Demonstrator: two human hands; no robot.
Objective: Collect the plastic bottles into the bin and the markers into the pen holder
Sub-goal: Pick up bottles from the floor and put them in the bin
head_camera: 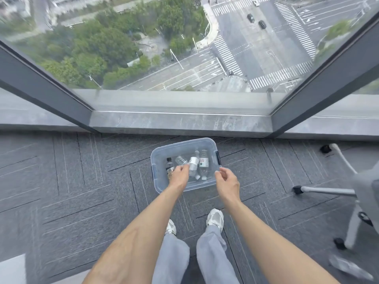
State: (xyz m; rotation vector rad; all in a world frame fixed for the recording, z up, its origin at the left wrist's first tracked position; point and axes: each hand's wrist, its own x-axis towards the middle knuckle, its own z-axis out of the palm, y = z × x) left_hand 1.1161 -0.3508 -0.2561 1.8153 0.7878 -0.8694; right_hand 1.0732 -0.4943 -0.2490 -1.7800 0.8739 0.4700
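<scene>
A clear plastic bin (180, 145) stands on the grey carpet below the window. Several plastic bottles lie inside it: a dark-capped one (169, 163) at the left, a clear one (181, 160), a white-labelled one (193, 163) and a red-labelled one (203, 163) at the right. My left hand (179, 174) hovers over the bin's near left part, fingers curled and pinched close to the white-labelled bottle; whether it grips anything is unclear. My right hand (227, 182) hangs over the bin's near right corner, fingers loosely apart and holding nothing. No markers or pen holder are in sight.
A grey stone sill (180, 121) and a floor-to-ceiling window run behind the bin. An office chair base with castors (328, 190) stands at the right, with a floor socket and cable (326, 149) beyond it. A crumpled clear object (348, 268) lies at the bottom right. My feet (215, 219) stand just behind the bin.
</scene>
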